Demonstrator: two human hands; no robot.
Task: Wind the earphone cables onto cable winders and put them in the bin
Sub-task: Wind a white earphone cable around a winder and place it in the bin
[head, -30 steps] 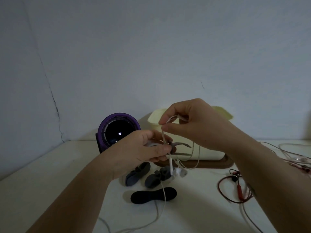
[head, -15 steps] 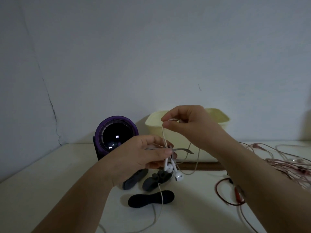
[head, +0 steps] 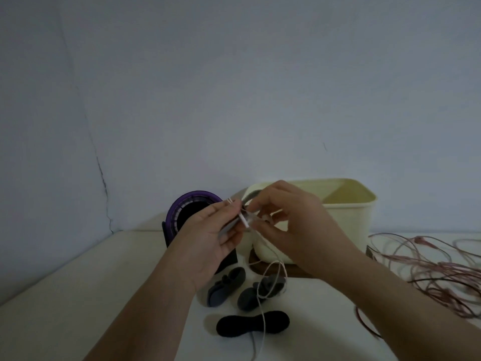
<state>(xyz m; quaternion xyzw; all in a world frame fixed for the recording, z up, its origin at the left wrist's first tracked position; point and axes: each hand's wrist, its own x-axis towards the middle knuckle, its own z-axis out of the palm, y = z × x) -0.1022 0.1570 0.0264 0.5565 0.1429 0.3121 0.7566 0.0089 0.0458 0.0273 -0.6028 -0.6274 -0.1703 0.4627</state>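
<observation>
Both hands are raised together in front of the bin (head: 348,217), above the table (head: 78,282). The left hand (head: 208,241) grips a grey winder (head: 229,227). The right hand (head: 289,222) pinches the white cable (head: 263,321) right at the winder, its fingertips almost meeting the left's.

The winder's long axis appears to tilt from lower left up toward the bin rim, with its ends partly hidden. The slack cable hangs down to the table past 3 spare winders (head: 246,298).

Judgement: use light, even tension, lay each turn beside the last at the winder's waist, and trap the start under the left thumb.
</observation>
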